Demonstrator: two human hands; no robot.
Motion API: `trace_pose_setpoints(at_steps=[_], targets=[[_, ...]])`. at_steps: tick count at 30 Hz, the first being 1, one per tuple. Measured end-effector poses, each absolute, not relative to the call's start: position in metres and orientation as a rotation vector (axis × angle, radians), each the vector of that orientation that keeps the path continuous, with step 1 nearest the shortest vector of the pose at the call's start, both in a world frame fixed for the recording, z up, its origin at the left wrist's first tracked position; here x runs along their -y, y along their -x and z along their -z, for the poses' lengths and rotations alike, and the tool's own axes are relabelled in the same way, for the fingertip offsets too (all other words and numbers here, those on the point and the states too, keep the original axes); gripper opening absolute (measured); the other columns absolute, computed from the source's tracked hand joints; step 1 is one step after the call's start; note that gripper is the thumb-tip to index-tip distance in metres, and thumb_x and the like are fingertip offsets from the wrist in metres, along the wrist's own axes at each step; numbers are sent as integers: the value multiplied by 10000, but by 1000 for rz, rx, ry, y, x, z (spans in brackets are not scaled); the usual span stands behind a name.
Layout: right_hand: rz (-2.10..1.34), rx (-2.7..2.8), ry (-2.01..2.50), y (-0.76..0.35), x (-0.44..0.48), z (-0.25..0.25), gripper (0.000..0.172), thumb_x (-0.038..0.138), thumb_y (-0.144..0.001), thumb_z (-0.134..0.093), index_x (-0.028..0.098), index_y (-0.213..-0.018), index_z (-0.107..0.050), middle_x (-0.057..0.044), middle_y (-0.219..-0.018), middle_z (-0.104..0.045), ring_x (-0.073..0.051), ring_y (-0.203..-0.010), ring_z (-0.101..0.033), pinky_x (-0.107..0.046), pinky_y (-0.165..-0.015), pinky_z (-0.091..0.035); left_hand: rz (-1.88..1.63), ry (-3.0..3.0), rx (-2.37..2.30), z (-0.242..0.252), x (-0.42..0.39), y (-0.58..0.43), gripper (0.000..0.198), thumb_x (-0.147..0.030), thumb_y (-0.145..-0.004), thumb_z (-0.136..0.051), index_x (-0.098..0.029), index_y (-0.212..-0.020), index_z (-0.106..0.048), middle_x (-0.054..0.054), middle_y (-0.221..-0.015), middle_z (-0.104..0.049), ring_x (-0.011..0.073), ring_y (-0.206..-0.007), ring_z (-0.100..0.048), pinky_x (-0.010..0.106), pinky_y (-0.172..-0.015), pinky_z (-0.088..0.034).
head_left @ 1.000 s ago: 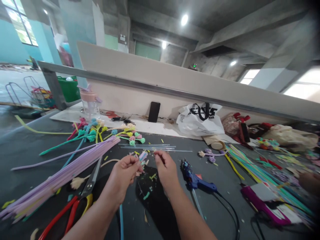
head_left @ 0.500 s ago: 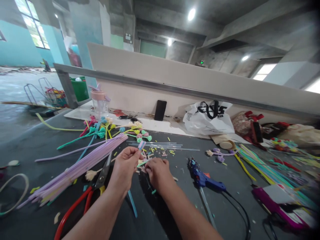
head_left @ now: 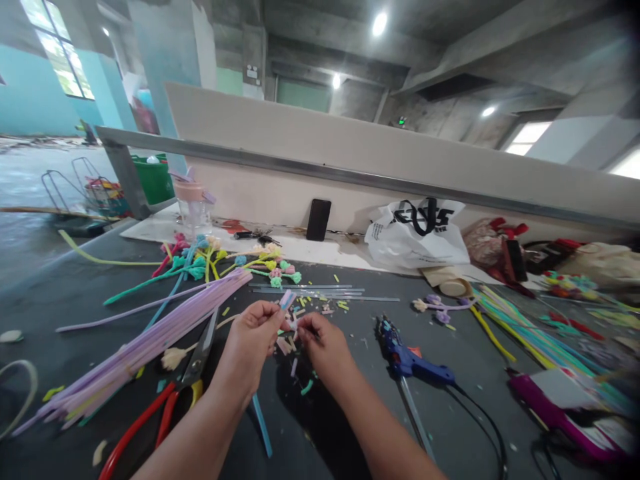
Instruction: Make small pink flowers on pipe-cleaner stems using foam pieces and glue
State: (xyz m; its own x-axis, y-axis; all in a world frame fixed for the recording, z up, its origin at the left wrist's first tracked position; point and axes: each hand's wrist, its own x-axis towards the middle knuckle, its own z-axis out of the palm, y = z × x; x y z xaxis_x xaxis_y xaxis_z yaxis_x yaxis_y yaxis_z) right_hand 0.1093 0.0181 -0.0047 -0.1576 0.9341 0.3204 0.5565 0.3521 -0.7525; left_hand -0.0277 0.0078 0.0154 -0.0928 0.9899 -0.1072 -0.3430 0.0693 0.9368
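Observation:
My left hand (head_left: 255, 337) is closed in a pinch on short pipe cleaner pieces (head_left: 287, 299), lilac and blue, whose ends stick up past the fingertips. Close beside it, my right hand (head_left: 323, 343) pinches a small pale piece (head_left: 294, 325), partly hidden by the fingers. Below the fingertips, cut scraps (head_left: 286, 345) in pink, cream and green lie scattered on the dark tabletop (head_left: 360, 407). Red-handled scissors (head_left: 197, 363) rest left of my left forearm, beside a bundle of lilac pipe cleaners (head_left: 165, 340).
A blue glue gun (head_left: 407, 357) with a cord lies at right. Clear glue sticks (head_left: 320, 291) and fuzzy flower stems (head_left: 200, 263) lie beyond my hands. A phone (head_left: 319, 220) leans on the back panel, near a white bag (head_left: 417, 233). A purple tool (head_left: 560, 413) lies far right.
My right hand has lifted from the scraps toward my left fingertips and now pinches a small pale piece. My left hand still holds the lilac and blue pieces. The view has shifted slightly.

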Motion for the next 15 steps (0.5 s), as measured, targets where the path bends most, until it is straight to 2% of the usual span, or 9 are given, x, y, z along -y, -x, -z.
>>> trace_pose_setpoints(at_steps=[5, 8, 11, 15], targets=[[-667, 1595, 1284, -115, -15, -8, 82, 212, -739, -537, 202, -735, -618, 7, -682, -610, -153, -645, -539, -251, -598, -398, -1274, -936, -1151, -19, -5, 25, 173, -297, -652, -643, -153, -614, -556, -65, -455, -499, 20, -332, -269, 154, -344, -159], [-760, 1448, 1244, -117, -13, -13, 71, 206, -701, -582, 196, -748, -635, 4, -693, -618, -159, -661, -547, -264, -626, -411, -1231, -1053, -1208, -18, -5, 25, 146, -285, -682, -606, -164, -609, -570, -62, -462, -517, 31, -334, -294, 170, -354, -181], [-797, 1388, 1230, -118, -11, -17, 114, 190, -686, -600, 195, -793, -638, 3, -705, -622, -163, -678, -558, -272, -649, -420, -1233, -1162, -1263, -14, -7, 25, 88, -234, -687, -578, -172, -625, -591, -44, -513, -575, 57, -376, -392, 181, -394, -269], [-743, 1417, 1295, -118, -9, -21, 42, 184, -684, -610, 203, -694, -647, 4, -671, -635, -167, -663, -556, -278, -647, -409, -1251, -1249, -1265, -8, -10, 24, 63, -210, -691, -563, -177, -651, -600, -30, -543, -596, 112, -514, -530, 204, -496, -371]])
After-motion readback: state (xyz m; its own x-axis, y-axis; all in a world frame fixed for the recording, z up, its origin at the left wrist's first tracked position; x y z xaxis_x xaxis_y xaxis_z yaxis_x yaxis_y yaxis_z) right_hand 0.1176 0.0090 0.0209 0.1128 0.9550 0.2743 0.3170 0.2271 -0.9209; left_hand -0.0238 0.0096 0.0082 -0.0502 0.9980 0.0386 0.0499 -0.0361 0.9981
